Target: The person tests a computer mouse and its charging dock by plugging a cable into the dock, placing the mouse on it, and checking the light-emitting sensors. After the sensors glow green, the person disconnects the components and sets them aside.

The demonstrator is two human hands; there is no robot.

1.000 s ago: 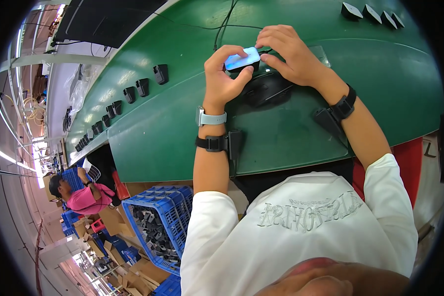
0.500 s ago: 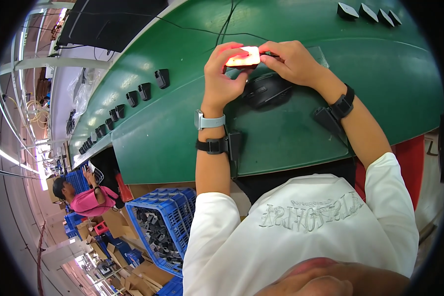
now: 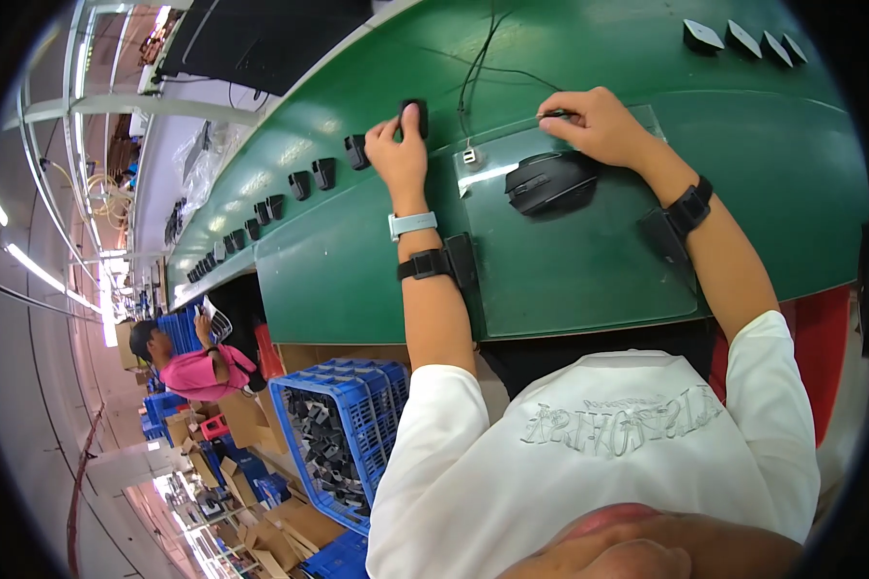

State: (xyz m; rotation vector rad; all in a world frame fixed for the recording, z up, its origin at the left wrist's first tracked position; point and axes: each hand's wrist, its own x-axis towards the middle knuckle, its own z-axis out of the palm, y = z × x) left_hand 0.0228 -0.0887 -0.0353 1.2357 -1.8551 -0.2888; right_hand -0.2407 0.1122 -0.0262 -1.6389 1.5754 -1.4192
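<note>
My left hand (image 3: 401, 145) is closed on a small black lamp (image 3: 414, 108), its thumb lying over the top, at the end of a row of similar black lamps (image 3: 323, 174) on the green table. My right hand (image 3: 589, 125) pinches the end of a thin black cable (image 3: 548, 116) above the far edge of a clear sheet (image 3: 589, 261). Below that hand, a rounded black object (image 3: 550, 183) lies on the sheet; I cannot tell its kind. A small white USB adapter (image 3: 469, 156) rests by the sheet's far left corner.
Dark cables (image 3: 478, 72) run across the green table (image 3: 357, 261) from its far side. Several wedge-shaped pieces (image 3: 743, 41) stand at the far right. A blue crate (image 3: 357, 386) full of black parts stands at lower left, and a person in pink (image 3: 198, 372) works beyond it.
My left hand has carried the lamp left to the row, away from my right hand. The lamp's bright red-white glow no longer shows. My right hand keeps the cable end.
</note>
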